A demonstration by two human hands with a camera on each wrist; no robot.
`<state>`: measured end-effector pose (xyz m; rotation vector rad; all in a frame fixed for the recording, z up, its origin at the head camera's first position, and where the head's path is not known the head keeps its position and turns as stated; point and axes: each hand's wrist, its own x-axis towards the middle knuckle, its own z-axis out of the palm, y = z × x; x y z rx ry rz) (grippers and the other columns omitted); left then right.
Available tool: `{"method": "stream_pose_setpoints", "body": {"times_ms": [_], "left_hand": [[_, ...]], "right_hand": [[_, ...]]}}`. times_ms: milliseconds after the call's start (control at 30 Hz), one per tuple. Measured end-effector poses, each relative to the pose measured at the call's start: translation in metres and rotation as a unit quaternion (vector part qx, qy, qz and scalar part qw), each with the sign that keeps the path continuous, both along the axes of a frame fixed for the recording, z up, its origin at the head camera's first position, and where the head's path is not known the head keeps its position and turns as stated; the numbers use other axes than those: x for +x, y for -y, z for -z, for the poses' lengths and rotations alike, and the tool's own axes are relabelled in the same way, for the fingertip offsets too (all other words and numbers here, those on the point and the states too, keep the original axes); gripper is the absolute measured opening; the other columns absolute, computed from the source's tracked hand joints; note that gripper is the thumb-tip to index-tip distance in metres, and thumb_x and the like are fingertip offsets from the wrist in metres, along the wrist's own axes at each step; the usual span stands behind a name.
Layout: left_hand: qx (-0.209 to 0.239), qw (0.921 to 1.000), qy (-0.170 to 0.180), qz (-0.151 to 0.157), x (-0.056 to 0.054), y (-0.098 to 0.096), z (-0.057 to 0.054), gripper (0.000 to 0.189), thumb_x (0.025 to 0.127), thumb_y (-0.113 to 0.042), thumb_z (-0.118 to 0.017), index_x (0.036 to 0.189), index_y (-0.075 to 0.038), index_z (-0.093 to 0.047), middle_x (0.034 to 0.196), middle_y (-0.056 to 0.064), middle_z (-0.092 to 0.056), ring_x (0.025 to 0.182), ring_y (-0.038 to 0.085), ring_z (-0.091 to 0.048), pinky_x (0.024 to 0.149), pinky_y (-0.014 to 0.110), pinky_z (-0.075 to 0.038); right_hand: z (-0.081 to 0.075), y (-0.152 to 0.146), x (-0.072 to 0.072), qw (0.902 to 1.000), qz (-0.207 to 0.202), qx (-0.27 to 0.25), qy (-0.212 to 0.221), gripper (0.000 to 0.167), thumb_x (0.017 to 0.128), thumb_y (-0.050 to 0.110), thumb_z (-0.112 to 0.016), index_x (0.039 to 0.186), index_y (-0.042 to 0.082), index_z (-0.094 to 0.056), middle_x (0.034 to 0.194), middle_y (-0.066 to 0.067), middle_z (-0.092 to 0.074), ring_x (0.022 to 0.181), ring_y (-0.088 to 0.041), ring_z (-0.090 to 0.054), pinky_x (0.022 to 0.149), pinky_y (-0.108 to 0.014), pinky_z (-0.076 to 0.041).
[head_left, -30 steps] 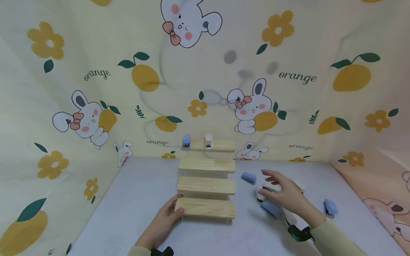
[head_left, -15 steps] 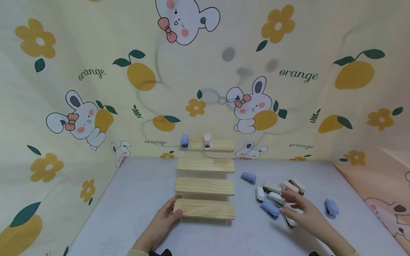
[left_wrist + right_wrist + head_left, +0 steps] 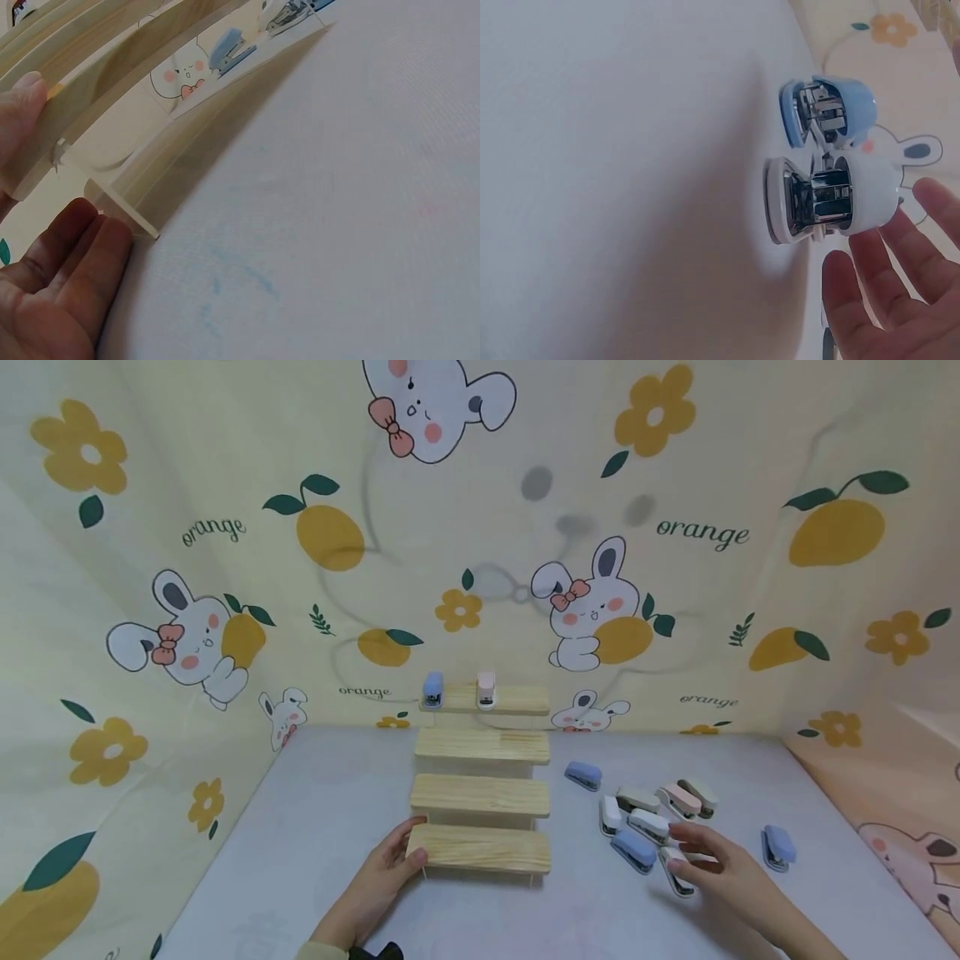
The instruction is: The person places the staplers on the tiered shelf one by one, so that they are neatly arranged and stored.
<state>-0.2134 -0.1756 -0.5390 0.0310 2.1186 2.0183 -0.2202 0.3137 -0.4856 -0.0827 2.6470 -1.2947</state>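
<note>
My left hand (image 3: 382, 878) grips the left end of the lowest step of a tiered wooden display rack (image 3: 483, 850). Its thumb lies on the wood, while other fingers sit beside the clear support leg (image 3: 124, 210) in the left wrist view. My right hand (image 3: 727, 868) is at a white mini stapler (image 3: 874, 191), thumb and fingers spread around it without closing. Just ahead of that one lies a blue stapler (image 3: 633, 850). The rack's top step carries a blue stapler (image 3: 432, 690) and a pink stapler (image 3: 486, 690), both upright.
Behind my right hand cluster more staplers: white (image 3: 648, 826), another white (image 3: 610, 816), pink (image 3: 680, 799) and greyish ones (image 3: 637, 799). Single blue staplers lie farther back (image 3: 583, 775) and at the far right (image 3: 778, 847). A printed cloth backdrop (image 3: 480, 527) rises behind the table.
My right hand has drawn back from over the stapler cluster, moving right and nearer, then come down to the closest white stapler. The left hand keeps its hold on the rack.
</note>
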Motion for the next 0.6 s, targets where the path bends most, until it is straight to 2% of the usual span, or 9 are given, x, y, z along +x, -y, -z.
{"method": "stream_pose_setpoints", "body": {"times_ms": [267, 467, 600], "left_hand": [[0.011, 0.9999, -0.004, 0.009, 0.004, 0.000, 0.004, 0.060, 0.097, -0.031, -0.059, 0.149, -0.014, -0.034, 0.140, 0.018, -0.043, 0.130, 0.027, -0.041, 0.108, 0.035, -0.035], [0.000, 0.9999, -0.006, 0.008, 0.001, 0.000, 0.003, 0.066, 0.094, -0.038, -0.061, 0.149, -0.015, -0.034, 0.144, 0.019, -0.040, 0.133, 0.029, -0.039, 0.109, 0.038, -0.034], [-0.003, 0.9999, -0.007, 0.009, 0.000, 0.001, 0.002, 0.065, 0.094, -0.038, -0.061, 0.149, -0.015, -0.035, 0.142, 0.018, -0.042, 0.132, 0.029, -0.040, 0.109, 0.039, -0.033]], "right_hand": [[0.013, -0.006, 0.002, 0.9987, 0.008, 0.002, 0.050, 0.070, 0.084, 0.044, -0.072, 0.140, 0.008, -0.048, 0.138, -0.019, -0.049, 0.118, -0.035, -0.052, 0.092, -0.048, -0.050], [0.014, -0.007, 0.001, 0.9973, 0.009, 0.025, 0.068, 0.075, 0.083, 0.048, -0.073, 0.142, 0.009, -0.047, 0.141, -0.023, -0.045, 0.118, -0.038, -0.052, 0.091, -0.050, -0.049], [0.013, -0.007, -0.001, 0.9952, 0.013, 0.041, 0.088, 0.080, 0.080, 0.051, -0.074, 0.143, 0.010, -0.047, 0.140, -0.027, -0.044, 0.116, -0.037, -0.053, 0.089, -0.049, -0.051]]}}
